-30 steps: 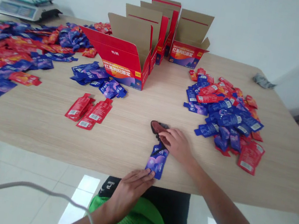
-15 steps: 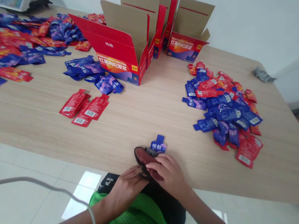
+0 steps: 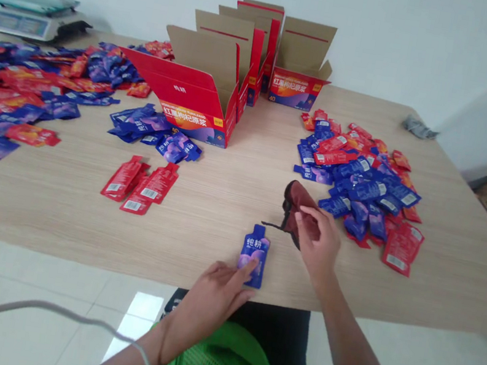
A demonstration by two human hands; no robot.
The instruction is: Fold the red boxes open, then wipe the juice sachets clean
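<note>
A single blue pouch (image 3: 255,244) lies flat near the table's front edge, spout end pointing away from me. My left hand (image 3: 218,293) rests at its lower part, index finger stretched onto the printed face and thumb apart; it is open and grips nothing. To the right of that pouch, my right hand (image 3: 320,242) pinches a pair of sunglasses (image 3: 299,198) with dark reddish lenses and a black frame. One thin temple arm sticks out to the left, above the pouch's spout. Fingers cover part of the lenses.
A mixed pile of red and blue pouches (image 3: 364,184) lies right, a larger one (image 3: 21,83) left. Small groups of red pouches (image 3: 159,184) and blue pouches (image 3: 141,122) sit nearer. Several open cartons (image 3: 197,125) stand behind. A scale (image 3: 32,22) is back left; a grey cable (image 3: 40,304) crosses low left.
The sunglasses in my right hand came back toward me over the pouch, then went away and to the right, uncovering it. My left index finger now lies on the pouch's face.
</note>
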